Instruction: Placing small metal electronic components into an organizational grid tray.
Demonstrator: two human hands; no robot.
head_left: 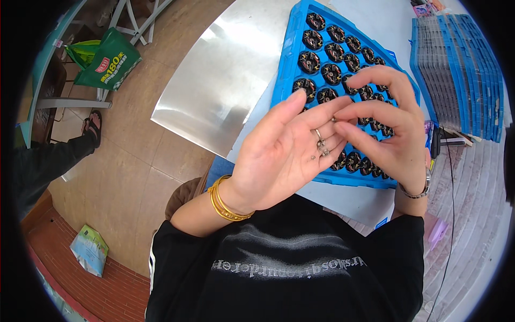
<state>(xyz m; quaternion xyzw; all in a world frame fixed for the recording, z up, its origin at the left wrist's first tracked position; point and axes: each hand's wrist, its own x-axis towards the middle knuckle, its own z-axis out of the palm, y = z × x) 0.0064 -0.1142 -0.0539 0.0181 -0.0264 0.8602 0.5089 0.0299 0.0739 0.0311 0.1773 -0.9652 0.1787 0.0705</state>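
My left hand (284, 150) is turned palm up, fingers stretched out and slightly cupped. A little cluster of small metal parts (323, 147) rests on its fingers, with a ring nearby; they are too small to name. Thumb and index finger of my right hand (389, 121) pinch a small metal part (333, 119) just above the left fingers. Beneath both hands lies a blue tray (283, 70), partly hidden by them. It carries rows of round black components (309, 62) with reddish and brass-coloured details.
A tall stack of blue-edged trays (456, 75) stands at the right. Left of the blue tray is a shiny metal sheet (209, 70). A green bag (107, 59) and a person's sandalled foot (94, 129) are farther left. A dark cable (449, 214) hangs at the right.
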